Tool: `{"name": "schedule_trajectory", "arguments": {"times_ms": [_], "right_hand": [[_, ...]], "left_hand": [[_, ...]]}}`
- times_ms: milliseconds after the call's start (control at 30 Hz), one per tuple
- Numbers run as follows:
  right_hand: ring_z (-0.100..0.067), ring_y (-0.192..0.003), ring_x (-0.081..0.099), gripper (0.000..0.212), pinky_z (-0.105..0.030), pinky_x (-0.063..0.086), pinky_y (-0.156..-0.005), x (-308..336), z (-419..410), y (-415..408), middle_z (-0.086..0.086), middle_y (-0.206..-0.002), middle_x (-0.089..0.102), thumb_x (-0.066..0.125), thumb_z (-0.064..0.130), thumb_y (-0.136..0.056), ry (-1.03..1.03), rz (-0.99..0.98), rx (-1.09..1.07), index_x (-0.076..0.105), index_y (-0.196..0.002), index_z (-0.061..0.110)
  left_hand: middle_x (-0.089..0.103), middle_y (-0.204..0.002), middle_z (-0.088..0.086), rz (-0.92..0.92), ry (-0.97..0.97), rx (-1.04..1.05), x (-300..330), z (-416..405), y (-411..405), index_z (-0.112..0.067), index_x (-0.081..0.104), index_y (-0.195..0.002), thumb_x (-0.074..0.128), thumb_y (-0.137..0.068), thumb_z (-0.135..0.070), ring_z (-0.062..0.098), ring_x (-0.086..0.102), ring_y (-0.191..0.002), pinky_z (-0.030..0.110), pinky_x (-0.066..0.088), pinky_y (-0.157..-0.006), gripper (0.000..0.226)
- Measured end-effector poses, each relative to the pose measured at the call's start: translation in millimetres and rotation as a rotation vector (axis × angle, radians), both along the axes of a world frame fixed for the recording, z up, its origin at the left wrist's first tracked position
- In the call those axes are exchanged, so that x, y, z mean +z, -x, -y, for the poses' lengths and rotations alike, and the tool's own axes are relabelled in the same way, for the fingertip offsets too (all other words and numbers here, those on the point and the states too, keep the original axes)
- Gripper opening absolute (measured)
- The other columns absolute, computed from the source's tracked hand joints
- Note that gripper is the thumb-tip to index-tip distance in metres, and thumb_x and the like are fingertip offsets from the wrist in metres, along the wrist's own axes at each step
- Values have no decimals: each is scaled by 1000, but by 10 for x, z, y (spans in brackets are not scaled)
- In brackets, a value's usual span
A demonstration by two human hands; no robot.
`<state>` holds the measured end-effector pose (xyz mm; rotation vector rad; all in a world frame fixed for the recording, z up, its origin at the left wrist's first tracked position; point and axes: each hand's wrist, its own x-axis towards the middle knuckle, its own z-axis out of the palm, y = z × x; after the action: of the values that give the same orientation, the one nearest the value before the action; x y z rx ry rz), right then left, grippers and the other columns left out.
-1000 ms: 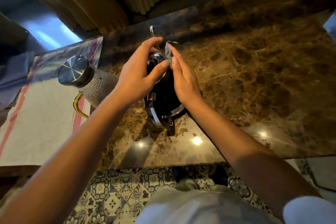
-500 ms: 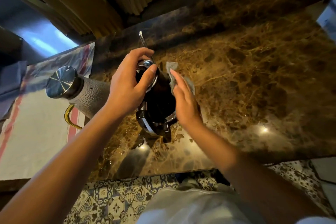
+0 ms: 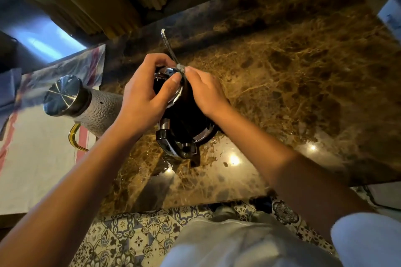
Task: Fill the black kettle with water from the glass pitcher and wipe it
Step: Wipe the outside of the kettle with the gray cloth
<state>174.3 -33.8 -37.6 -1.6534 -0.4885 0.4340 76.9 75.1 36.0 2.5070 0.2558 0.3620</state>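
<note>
Underneath, glossy brown marble countertop.

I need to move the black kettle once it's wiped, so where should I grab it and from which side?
Take the black kettle by its black handle, which sticks out on the side nearest the person, above the counter. Come from that near side with the right hand, fingers wrapped round it. The spout points away, and the glass pitcher crowds the left.

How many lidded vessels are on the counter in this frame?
2. The black kettle stands at the counter's centre between both hands. The glass pitcher, capped with a steel lid, stands to its left on the striped towel. None looks hidden.
</note>
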Motion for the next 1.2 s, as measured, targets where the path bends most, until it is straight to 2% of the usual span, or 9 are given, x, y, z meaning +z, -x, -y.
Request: {"name": "schedule_trajectory", "arguments": {"times_ms": [100,167,267,367,567,667,800,1000,1200], "right_hand": [[-15,-94,67,39,-33,49,-85,-39,-32,-190,1,-96,75,46,33,-106,54,-185,143,78,-102,12],[-11,-97,68,35,-36,51,-97,-159,-25,-204,8,-95,76,48,30,-105,-49,-265,143,81,-96,21],[-7,-122,63,34,-37,44,-115,-398,41,-98,10,-122,73,44,33,-105,-147,-335,145,77,-111,38],[-8,-145,44,49,-46,33,-123,-604,152,146,8,-155,52,37,52,-99,-109,-261,59,56,-142,41],[-8,-158,15,56,-47,19,-128,-535,252,624,7,-168,31,28,37,-106,-60,94,-120,34,-160,25],[-14,-158,19,56,-49,17,-128,-353,189,676,-1,-167,33,31,31,-106,-99,212,-102,32,-160,15],[-24,-153,35,57,-54,29,-122,-302,115,598,-12,-163,40,32,29,-107,-151,332,-93,32,-158,5],[-11,-160,9,62,-45,20,-128,-720,380,723,1,-172,19,30,43,-108,56,258,-64,17,-164,20],[-9,-159,7,60,-46,16,-129,-490,344,860,5,-171,20,35,37,-107,8,229,-104,22,-164,19]], "left_hand": [[63,-113,-5,8,-14,5,-3,9,0,-20,53,-124,54,-105,-32,13,62,-101,30,48,-85,22],[64,-114,-5,10,-16,15,2,18,4,-20,53,-123,53,-105,-29,12,61,-102,29,48,-86,19],[64,-115,-5,14,-15,25,3,29,-2,-22,53,-123,52,-106,-29,13,61,-105,30,48,-88,18],[64,-115,-3,27,-20,26,-23,29,-11,-23,52,-123,50,-107,-28,13,61,-102,27,47,-85,17],[64,-115,0,35,-53,10,-46,12,-15,-15,55,-125,48,-108,-27,13,60,-99,19,44,-82,22],[64,-115,3,33,-73,-9,-44,-3,-26,-14,56,-124,47,-108,-27,16,60,-100,26,46,-84,22],[63,-115,1,20,-84,-21,-24,-26,-25,-15,58,-124,47,-108,-26,13,58,-102,26,45,-86,23],[58,-116,-8,23,-83,-15,-17,1,-19,-17,60,-124,47,-108,-25,5,53,-106,20,42,-89,23],[57,-115,-9,37,-91,2,-36,-1,-25,-19,60,-123,47,-107,-26,-4,51,-99,13,40,-86,22]]}}
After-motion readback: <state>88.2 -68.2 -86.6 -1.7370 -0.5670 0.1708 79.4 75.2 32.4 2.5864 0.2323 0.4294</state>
